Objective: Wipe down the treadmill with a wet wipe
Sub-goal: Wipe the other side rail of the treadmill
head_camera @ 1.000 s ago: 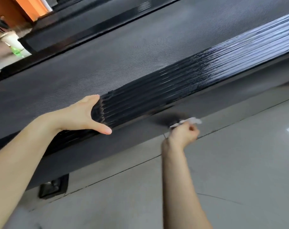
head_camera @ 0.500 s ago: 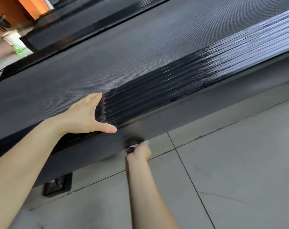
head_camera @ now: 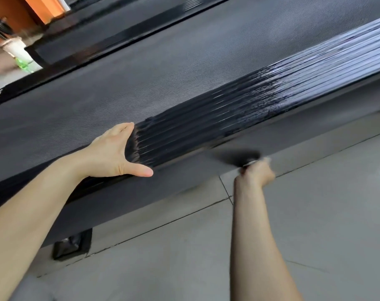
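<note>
The left hand [head_camera: 113, 155] lies flat and open on the treadmill [head_camera: 184, 88]'s ribbed side rail [head_camera: 239, 114] — a brace, likely. Below and beside it, the right hand [head_camera: 255, 173] is clamped on the wet wipe [head_camera: 253, 162], pressing it against the grey side panel [head_camera: 297, 135] — where the wiping seemingly happens.

Even daylight, soft shadows. Glare on glossy side rail [head_camera: 271, 94] toward 2 o'clock. Motion blur on right hand [head_camera: 255, 173]; 10 o'clock corner smeared. Wide-angle tilt.
</note>
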Available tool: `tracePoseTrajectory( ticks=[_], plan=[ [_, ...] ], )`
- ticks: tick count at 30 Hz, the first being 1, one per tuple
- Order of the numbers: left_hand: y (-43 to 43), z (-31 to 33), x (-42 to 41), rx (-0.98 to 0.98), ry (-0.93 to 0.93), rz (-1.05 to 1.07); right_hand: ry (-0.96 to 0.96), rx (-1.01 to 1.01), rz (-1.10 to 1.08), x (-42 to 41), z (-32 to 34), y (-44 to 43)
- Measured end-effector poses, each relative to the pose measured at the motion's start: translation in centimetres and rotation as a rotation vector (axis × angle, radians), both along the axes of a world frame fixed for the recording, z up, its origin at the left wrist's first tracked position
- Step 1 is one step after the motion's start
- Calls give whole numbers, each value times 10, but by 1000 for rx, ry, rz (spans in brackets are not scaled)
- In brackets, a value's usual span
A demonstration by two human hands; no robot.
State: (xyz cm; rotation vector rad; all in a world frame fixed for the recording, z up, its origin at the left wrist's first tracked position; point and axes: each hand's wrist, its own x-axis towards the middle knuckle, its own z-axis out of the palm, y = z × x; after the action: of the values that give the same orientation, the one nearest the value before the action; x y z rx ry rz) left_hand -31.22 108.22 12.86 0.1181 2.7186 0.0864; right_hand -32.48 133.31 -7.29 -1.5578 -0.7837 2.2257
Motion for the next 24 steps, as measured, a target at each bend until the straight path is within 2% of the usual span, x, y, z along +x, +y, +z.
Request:
tracePoseTrajectory(
  ticks=[3, 7, 10, 12, 14, 16, 18, 20, 22, 24],
  plan=[
    [-2, -1, 0, 6, 3, 0, -44, 108, 185, 14, -18, -48],
    [-3, -2, -2, 2, 16, -6, 15, 30, 386, 47, -16, -108],
    [-2, -1, -1, 15, 7, 9, -34, 81, 253, 29, -7, -59],
    [-1, 0, 0, 31, 1, 20, -38, 154, 72, 10, 10, -2],
    [0, 0, 2, 38, 0, 22, 35, 221, -75, -5, 37, 57],
    [1, 1, 1, 39, -1, 30, 107, 383, -159, -14, 49, 81],
    [1, 0, 2, 29, -4, 31, 119, 627, -175, -10, 49, 65],
    [2, 1, 3, 21, -13, 31, 163, 776, -113, 8, 40, 19],
    [3, 1, 2, 13, -20, 22, 76, 760, 48, 30, 17, -40],
    [3, 2, 0, 4, -16, 14, 70, 702, 320, 40, -19, -82]
  ],
)
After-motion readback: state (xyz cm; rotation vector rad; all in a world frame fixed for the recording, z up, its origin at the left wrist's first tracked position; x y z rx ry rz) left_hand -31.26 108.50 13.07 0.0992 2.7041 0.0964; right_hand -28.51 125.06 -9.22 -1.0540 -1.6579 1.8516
